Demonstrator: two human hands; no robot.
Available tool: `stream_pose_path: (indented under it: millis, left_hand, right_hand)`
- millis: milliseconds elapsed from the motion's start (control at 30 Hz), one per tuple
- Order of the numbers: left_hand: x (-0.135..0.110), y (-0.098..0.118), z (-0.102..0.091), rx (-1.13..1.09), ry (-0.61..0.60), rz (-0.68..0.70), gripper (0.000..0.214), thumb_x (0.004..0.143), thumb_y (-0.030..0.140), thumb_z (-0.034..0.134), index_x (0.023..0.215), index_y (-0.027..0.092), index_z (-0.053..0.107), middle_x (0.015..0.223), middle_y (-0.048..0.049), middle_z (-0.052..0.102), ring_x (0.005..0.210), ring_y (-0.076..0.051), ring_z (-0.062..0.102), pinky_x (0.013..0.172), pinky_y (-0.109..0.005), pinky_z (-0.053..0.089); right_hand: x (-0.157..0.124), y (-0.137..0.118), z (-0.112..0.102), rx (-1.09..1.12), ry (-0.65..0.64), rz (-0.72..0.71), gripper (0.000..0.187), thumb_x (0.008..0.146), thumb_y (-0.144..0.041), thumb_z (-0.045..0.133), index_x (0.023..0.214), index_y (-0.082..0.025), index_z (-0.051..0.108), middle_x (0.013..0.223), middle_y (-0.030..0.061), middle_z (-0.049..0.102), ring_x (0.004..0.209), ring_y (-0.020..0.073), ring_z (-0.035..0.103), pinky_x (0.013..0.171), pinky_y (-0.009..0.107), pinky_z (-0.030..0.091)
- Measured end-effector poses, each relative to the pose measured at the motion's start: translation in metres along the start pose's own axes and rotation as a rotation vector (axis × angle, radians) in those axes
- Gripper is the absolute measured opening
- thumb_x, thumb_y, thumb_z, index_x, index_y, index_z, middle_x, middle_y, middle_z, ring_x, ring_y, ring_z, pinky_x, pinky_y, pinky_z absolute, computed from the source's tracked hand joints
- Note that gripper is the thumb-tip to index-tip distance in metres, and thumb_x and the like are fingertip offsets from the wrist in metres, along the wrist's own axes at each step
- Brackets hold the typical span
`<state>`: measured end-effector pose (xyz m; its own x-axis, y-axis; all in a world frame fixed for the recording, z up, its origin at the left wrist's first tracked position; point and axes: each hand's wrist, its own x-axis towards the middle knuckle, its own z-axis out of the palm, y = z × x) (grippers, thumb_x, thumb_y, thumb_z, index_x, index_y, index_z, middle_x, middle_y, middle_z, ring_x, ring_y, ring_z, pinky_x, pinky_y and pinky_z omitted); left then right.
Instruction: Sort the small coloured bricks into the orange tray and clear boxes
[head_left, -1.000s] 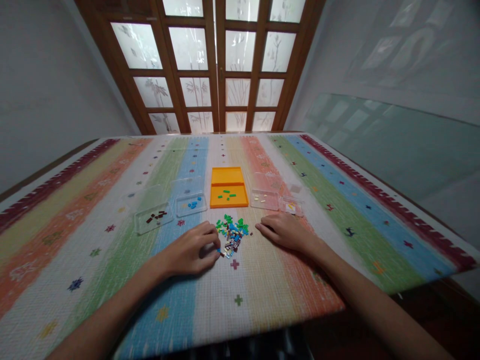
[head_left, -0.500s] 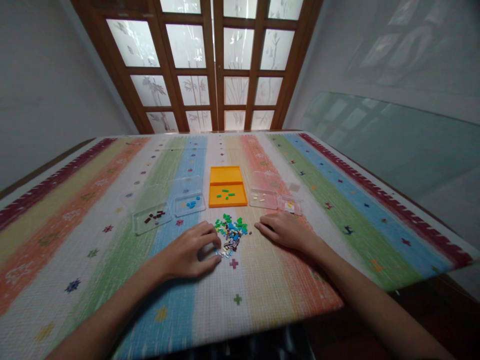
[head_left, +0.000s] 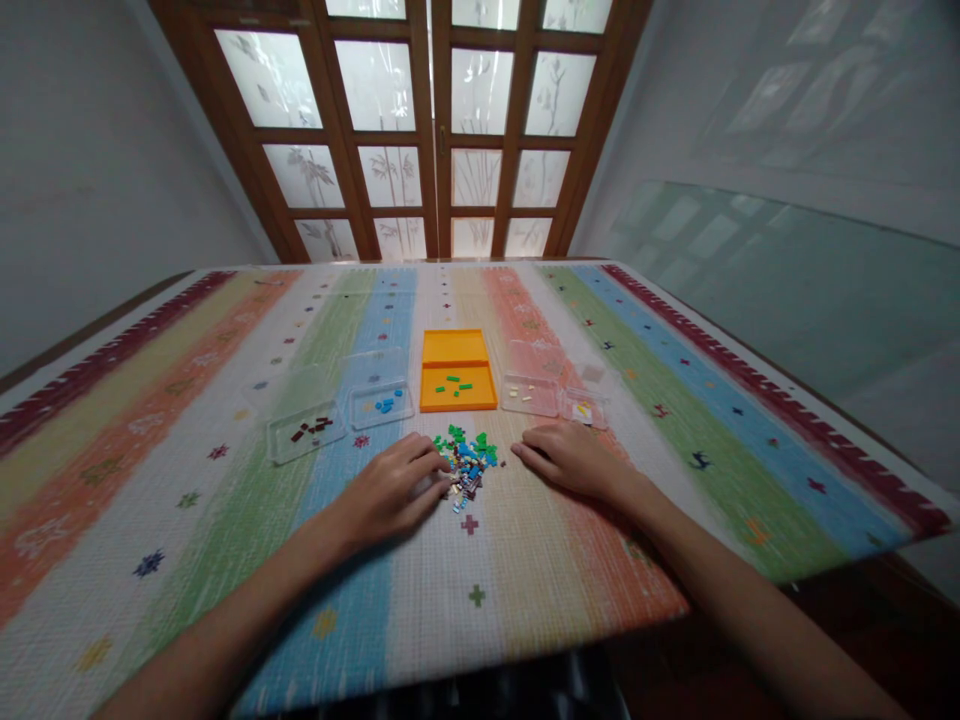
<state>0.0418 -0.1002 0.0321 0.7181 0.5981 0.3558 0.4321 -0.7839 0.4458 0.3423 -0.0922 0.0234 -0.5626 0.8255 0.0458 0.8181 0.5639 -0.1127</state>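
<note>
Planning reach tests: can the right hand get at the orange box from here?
Likely yes: the right hand rests close by, the orange box lies open, and nothing visible blocks the way between them.

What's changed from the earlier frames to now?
Left hand moved forward and right, fingertips now at the left edge of the brick pile; whether it has gripped a piece is hidden. Unchanged: right hand resting on the tablecloth, open orange box, clear plastic boxes.
</note>
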Motion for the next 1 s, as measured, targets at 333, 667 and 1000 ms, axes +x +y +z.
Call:
stream_pose_path:
  millis: [333,667,1000]
  left_hand:
    - [-0.002,0.011,0.009,-0.095,-0.063,0.1,0.013,0.098,0.025,0.06,0.088,0.019,0.067,0.089,-0.0053,0.061,0.082,-0.018,0.056,0.073,-0.032,0.048]
    - [-0.001,0.011,0.006,-0.051,-0.075,-0.013,0.007,0.088,0.017,0.056,0.094,0.019,0.057,0.091,-0.0056,0.059,0.085,-0.021,0.055,0.075,-0.036,0.048]
    - [-0.002,0.012,-0.004,0.031,-0.106,-0.112,0.02,0.088,0.037,0.064,0.09,0.021,0.052,0.089,-0.0045,0.058,0.081,-0.022,0.054,0.072,-0.037,0.048]
  right_hand:
    - [0.0,0.0,0.0,0.012,-0.002,0.003,0.04,0.107,-0.031,0.044,0.076,-0.017,0.064,0.075,0.0073,0.07,0.064,0.0151,0.057,0.064,0.031,0.029]
    - [0.0,0.0,0.0,0.027,-0.002,0.01,0.039,0.106,-0.031,0.043,0.075,-0.017,0.063,0.075,0.0078,0.07,0.064,0.0152,0.055,0.063,0.031,0.029]
    - [-0.001,-0.001,-0.003,0.022,-0.009,0.012,0.039,0.106,-0.031,0.043,0.075,-0.018,0.062,0.076,0.0079,0.071,0.065,0.0163,0.058,0.064,0.031,0.031]
